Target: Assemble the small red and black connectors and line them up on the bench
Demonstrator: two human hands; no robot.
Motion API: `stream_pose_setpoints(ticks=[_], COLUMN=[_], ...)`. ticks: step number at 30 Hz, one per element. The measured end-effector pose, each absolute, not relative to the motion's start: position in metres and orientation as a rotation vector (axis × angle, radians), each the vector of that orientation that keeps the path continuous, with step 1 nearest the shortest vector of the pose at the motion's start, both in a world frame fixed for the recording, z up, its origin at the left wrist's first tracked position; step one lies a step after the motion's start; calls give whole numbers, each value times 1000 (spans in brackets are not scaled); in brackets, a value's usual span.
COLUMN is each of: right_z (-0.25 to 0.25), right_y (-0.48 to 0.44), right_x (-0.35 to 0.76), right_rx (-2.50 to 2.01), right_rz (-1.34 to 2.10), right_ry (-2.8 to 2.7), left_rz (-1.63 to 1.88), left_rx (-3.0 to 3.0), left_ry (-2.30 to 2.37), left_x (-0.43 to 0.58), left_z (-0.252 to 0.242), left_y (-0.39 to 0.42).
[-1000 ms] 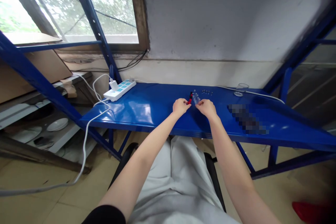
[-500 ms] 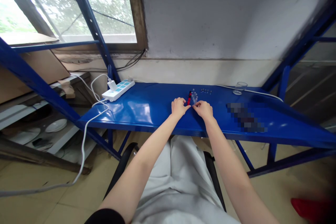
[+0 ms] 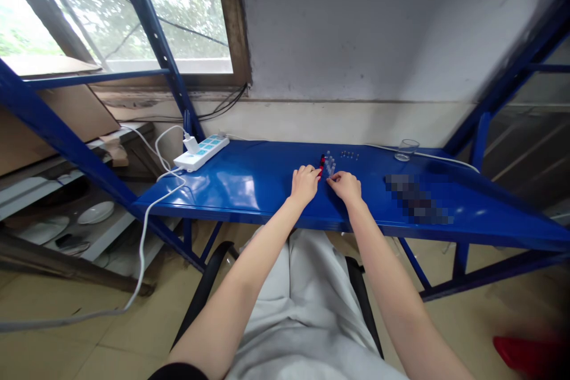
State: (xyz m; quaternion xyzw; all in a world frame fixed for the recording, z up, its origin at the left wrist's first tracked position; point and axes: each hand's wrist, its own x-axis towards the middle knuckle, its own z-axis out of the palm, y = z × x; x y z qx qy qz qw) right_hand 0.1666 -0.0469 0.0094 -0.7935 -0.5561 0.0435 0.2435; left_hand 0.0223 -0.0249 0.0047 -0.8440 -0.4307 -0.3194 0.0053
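Note:
Small red and black pieces [image 3: 322, 165] stand in a short row on the blue table [image 3: 276, 160], beside a cluster of small clear pieces [image 3: 329, 161]. My left hand [image 3: 306, 183] is at the left of the red pieces, its fingertips against them; whether it grips one is hidden. Just right of the row, my right hand [image 3: 346, 185] is pinched at the near end of the clear cluster, and what its fingertips hold is too small to name. Several tiny bits [image 3: 350, 155] lie in a line behind the right hand.
A white power strip [image 3: 201, 153] with a plug and cables lies at the table's left end. Toward the back right stands a clear glass [image 3: 407, 149], with a white cable running behind it. A blurred dark object [image 3: 417, 199] lies on the right. Blue frame posts rise at both sides.
My left hand has turned, its fingers now reaching over the near red pieces and its thumb no longer stretched out toward my right hand. My right hand has hardly moved.

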Motion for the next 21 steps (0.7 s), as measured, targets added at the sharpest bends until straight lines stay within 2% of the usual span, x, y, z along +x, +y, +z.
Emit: stream_pose_setpoints(ticks=[5,13,21], right_z=[10,5,4], right_y=[-46,-47,-48], right_x=[167,160,157], right_rx=[-2175,-2039,-1913], right_rz=[123,-46,-143], right_ry=[-1526,-1590,-1728], left_rz=[-1166,-1738,-1894], left_rx=[-2625,-2437,-2374], left_ry=[-1377,-1367,-1307], left_x=[21,16,16], left_z=[5,16,14], left_y=[-23,-27,-23])
